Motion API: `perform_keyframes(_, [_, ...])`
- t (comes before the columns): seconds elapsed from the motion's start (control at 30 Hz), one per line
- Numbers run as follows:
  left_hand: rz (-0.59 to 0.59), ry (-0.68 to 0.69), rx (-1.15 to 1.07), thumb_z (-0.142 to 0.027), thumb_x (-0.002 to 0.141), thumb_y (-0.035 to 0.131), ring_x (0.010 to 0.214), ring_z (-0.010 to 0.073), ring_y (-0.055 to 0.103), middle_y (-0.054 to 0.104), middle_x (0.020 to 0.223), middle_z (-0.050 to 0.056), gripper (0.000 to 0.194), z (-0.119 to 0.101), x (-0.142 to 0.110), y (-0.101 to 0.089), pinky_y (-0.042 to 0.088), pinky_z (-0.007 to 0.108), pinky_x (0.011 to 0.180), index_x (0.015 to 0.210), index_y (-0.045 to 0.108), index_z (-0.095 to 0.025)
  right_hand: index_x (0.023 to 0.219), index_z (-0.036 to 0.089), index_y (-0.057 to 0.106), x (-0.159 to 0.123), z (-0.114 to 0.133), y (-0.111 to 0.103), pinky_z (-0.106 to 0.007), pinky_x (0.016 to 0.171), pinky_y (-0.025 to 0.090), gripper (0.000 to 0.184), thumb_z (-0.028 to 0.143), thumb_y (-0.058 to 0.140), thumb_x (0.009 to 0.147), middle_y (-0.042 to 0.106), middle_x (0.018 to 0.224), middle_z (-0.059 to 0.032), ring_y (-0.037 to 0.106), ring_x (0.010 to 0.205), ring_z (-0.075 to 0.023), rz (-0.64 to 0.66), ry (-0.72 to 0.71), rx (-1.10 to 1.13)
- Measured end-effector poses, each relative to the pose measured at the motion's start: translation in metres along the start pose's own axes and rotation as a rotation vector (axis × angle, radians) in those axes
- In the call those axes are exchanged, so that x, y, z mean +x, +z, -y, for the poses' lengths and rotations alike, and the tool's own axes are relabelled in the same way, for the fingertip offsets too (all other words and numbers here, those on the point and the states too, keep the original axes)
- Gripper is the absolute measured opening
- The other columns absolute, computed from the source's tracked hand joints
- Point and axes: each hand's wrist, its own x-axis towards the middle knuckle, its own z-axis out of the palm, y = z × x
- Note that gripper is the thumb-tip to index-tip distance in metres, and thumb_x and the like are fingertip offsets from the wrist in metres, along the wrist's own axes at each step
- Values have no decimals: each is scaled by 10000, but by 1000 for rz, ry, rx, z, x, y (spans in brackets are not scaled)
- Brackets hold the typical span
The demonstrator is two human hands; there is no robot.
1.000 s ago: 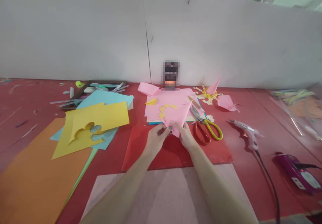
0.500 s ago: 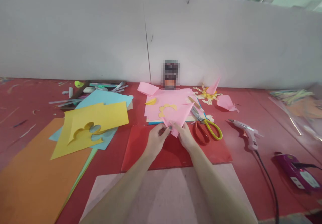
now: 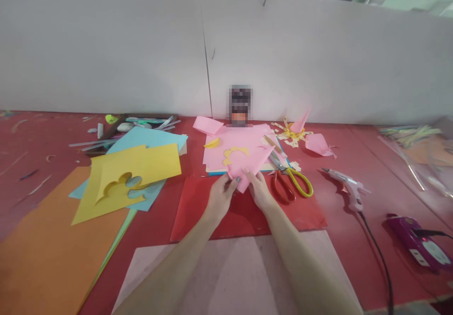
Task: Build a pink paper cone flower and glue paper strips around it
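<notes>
Both hands hold a piece of pink paper point(image 3: 252, 165) above the red board point(image 3: 244, 216). My left hand point(image 3: 220, 196) pinches its lower left edge between thumb and fingers. On the other side, my right hand point(image 3: 260, 190) grips it with the thumb on top and fingers partly hidden beneath. The paper looks curled at its lower end. Just beyond lie a stack of pink sheets point(image 3: 244, 136), a curved yellow scalloped cutout point(image 3: 230, 154) and a small yellow piece point(image 3: 212, 143). Scissors point(image 3: 292, 178) with one red and one yellow handle rest right of my right hand.
A glue gun point(image 3: 348, 187) and a purple power strip point(image 3: 419, 242) with cords lie at right. Yellow sheets point(image 3: 155, 161), blue paper point(image 3: 148, 136) and orange paper point(image 3: 46, 249) spread at left. A pink cone point(image 3: 300, 122) stands on yellow cutouts near the white wall point(image 3: 141, 46).
The pink paper has turned slightly between my hands, its lower tip shifting left. My right fingers have slid a little over it. Everything else stays in place.
</notes>
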Motion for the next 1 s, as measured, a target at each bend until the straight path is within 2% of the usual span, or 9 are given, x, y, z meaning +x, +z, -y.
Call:
perform_keyframes(0.17, [-62,-28,-49,-449,738,565,520,118,472,509,544,-29,287,-3,1,-1,376,219,511,643,530,-181,1022,213,601,-1,5,5,-308,807,469,375,374,645,687,671,910,-25,583,959,-203,30,-10,-27])
perform_keyframes(0.37, [-65,6,-138,-454,793,489,535,111,492,505,548,-29,339,-1,0,1,400,219,550,584,477,-187,1013,195,602,0,3,4,-318,786,472,358,350,646,692,677,913,-36,605,912,-201,-14,5,70])
perform_keyframes(0.5, [-92,-58,-197,-449,762,540,536,111,498,499,559,-35,324,-3,0,3,408,220,534,590,461,-187,1013,196,599,1,2,3,-313,777,476,354,332,651,690,677,929,-37,609,907,-199,-9,19,97])
perform_keyframes(0.73, [-78,-74,-206,-450,744,571,512,100,483,481,515,-39,342,-4,2,0,419,219,554,560,468,-181,1031,193,593,2,0,2,-310,771,483,377,354,640,694,678,924,-38,602,933,-208,-11,25,44])
perform_keyframes(1.0, [-106,-178,-439,-489,722,567,545,126,536,561,590,-3,325,8,3,0,429,241,525,659,550,-170,1025,181,595,2,-1,1,-311,781,475,374,367,630,703,678,929,-40,604,930,-207,-14,24,50])
